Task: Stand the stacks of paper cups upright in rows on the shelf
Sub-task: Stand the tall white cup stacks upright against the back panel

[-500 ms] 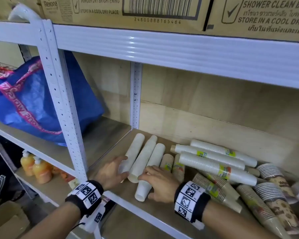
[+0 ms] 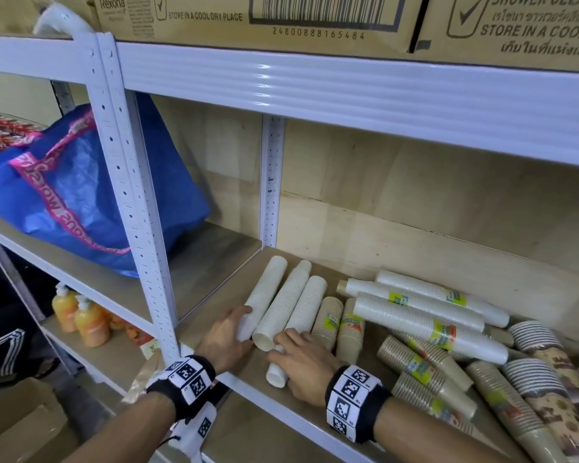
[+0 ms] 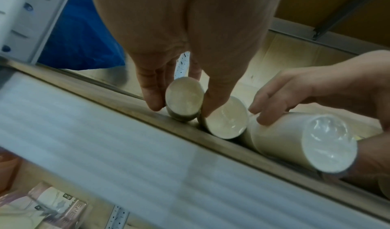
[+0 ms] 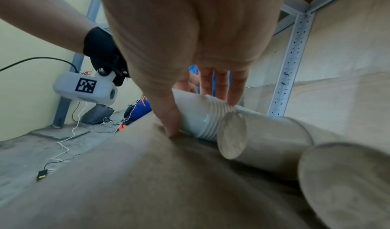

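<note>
A person's left hand [image 2: 227, 339] curls round the white cup stack [image 2: 264, 296] nearest the shelf post [image 2: 137, 208] while the right hand [image 2: 303, 365] clasps the third stack [image 2: 301, 315], apparently to tip both upright on the shelf [image 2: 318, 426].

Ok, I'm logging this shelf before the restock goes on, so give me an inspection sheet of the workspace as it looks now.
Surface: wooden shelf board, white metal front rail.
Job's things: three white cup stacks lying side by side at the left; no stack upright.
Clutter: wrapped white stacks, brown stacks and patterned stacks lying jumbled to the right.
Hands: left hand grips the leftmost white stack; right hand grips the rightmost white stack near its open end.
Cables: cables on the floor, seen from the right wrist.
Surroundings: blue bag in the next bay; cardboard boxes above; orange bottles below.
</note>
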The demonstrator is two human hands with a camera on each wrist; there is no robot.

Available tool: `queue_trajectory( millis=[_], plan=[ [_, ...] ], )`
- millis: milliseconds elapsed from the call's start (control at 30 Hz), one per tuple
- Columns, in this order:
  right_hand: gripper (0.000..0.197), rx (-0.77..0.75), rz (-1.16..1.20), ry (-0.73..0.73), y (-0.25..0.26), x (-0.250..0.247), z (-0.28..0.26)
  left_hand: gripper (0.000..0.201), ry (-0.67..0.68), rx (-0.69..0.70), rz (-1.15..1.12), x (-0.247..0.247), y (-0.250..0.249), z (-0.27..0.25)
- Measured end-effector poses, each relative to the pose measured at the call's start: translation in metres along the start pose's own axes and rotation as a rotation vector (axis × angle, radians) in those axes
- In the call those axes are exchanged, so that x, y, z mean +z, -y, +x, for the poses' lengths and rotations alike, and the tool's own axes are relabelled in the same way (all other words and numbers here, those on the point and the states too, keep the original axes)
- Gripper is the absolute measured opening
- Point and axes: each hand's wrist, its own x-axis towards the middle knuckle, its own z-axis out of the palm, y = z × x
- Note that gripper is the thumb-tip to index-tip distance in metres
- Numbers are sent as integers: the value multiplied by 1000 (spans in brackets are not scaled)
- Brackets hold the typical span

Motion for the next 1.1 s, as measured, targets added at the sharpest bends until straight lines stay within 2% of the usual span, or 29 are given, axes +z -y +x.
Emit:
queue_trajectory(
  millis=[100, 300, 500, 733, 967, 1100],
  plan=[
    [43, -15, 22, -37, -3, 1, -1, 65, 4, 4, -3, -2, 1, 1],
    [43, -16, 195, -261, -19, -18, -3, 63, -29, 68, 14, -22, -5, 8],
    [43, 150, 446, -509, -43, -67, -2, 51, -146, 155, 20, -51, -31, 21],
    [42, 315, 627, -708, -84, -126, 3, 36, -280, 237, -93, -86, -69, 48],
    [32, 354, 723, -844, -109, -159, 30, 41, -346, 247, -135, -118, -101, 87],
    [37, 414, 729, -841, -123, -162, 55, 41, -351, 257, -75, -134, -108, 112]
  ],
)
